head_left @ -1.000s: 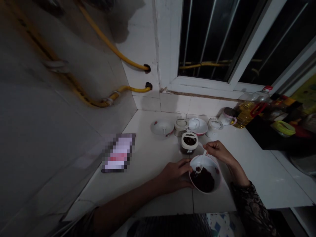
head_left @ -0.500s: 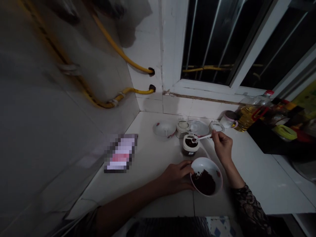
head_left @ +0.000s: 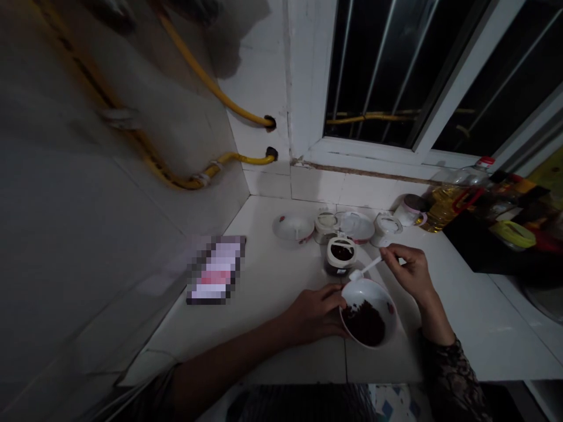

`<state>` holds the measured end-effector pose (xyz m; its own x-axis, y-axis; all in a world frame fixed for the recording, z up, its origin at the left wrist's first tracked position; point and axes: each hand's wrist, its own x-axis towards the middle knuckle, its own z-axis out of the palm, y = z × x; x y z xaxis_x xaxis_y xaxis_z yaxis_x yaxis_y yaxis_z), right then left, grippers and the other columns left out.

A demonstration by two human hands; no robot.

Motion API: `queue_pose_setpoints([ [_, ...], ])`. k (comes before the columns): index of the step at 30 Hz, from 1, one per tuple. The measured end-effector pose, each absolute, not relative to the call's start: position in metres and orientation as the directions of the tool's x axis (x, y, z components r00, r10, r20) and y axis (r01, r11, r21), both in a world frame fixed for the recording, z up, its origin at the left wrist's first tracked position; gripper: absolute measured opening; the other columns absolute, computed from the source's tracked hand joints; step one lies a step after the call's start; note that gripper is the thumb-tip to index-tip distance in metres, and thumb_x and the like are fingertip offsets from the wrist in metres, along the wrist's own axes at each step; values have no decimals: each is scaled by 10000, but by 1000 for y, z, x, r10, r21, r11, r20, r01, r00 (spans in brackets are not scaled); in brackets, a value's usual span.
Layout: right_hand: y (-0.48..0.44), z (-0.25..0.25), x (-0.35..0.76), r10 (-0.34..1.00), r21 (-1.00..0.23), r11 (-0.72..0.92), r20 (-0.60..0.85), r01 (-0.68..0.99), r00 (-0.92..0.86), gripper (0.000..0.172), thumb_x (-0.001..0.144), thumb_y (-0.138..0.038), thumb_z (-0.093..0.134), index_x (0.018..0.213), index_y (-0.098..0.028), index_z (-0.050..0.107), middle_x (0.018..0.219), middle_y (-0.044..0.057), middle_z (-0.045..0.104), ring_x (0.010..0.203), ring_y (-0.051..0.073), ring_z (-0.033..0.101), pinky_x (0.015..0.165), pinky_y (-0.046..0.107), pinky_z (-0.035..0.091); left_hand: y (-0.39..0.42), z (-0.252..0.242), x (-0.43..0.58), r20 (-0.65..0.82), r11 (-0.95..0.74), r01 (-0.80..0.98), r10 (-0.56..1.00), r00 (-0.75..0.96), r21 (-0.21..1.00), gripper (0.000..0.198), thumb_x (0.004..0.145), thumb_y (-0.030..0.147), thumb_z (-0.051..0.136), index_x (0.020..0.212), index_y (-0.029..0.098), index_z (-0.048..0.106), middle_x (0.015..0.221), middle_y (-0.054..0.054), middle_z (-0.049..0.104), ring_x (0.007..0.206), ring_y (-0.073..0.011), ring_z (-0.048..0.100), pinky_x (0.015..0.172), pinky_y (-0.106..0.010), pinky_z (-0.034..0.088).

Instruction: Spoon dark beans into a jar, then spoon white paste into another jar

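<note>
My left hand (head_left: 314,313) grips the left rim of a white bowl (head_left: 382,299) that holds a dark red-brown heap on the white counter. In my right hand (head_left: 409,271), pinched by its handle, is a small white spoon (head_left: 364,269); the spoon's head hovers over the bowl's far rim. Just behind the bowl stands an open jar (head_left: 339,255) with dark contents and a white collar.
Behind the jar sit a white bowl (head_left: 293,227), another small jar (head_left: 325,225), a pink-rimmed dish (head_left: 357,226) and a lidded pot (head_left: 385,227). An oil bottle (head_left: 448,196) and more containers crowd the right. A blurred flat packet (head_left: 214,269) lies left. Yellow pipes (head_left: 229,159) run along the wall.
The right hand carried the spoon from the bowl to the open jar, then back toward the bowl's far rim. The left hand stayed on the bowl.
</note>
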<state>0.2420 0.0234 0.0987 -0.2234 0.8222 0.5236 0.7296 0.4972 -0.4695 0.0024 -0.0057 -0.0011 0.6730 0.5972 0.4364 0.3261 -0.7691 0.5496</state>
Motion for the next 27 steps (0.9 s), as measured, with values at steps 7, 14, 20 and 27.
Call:
queue_pose_setpoints([
  [7,18,89,241,858,-379,509,159,773,-488,466,949,-453,406,614,-180,580,555,32,549,509,119,427,537,256,287,-6,1,3,442,-774,329,595,671,541,464,774,562,704,1079,234,582,1266,-94,587,1073,-226,650,841,-292,546],
  [14,15,85,240,846,-597,400,-52,695,-531,490,918,-499,457,544,-183,471,508,-35,357,490,93,328,473,224,239,-6,0,2,474,-785,294,579,664,546,445,795,578,673,1039,218,581,1242,-100,591,1043,-216,659,821,-288,553],
  [20,25,80,254,924,-748,221,-43,625,-379,516,843,-602,520,565,-167,501,531,-47,334,517,88,293,480,226,256,-6,-4,3,460,-776,318,593,661,544,473,780,599,677,1053,228,571,1265,-93,584,1072,-218,650,852,-304,551],
  [27,30,78,257,935,-814,155,-62,559,-350,553,805,-652,530,540,-167,512,524,-56,295,520,84,258,484,233,234,-7,4,3,433,-765,321,598,674,558,465,780,569,695,1067,225,572,1271,-94,583,1065,-226,653,842,-311,557],
])
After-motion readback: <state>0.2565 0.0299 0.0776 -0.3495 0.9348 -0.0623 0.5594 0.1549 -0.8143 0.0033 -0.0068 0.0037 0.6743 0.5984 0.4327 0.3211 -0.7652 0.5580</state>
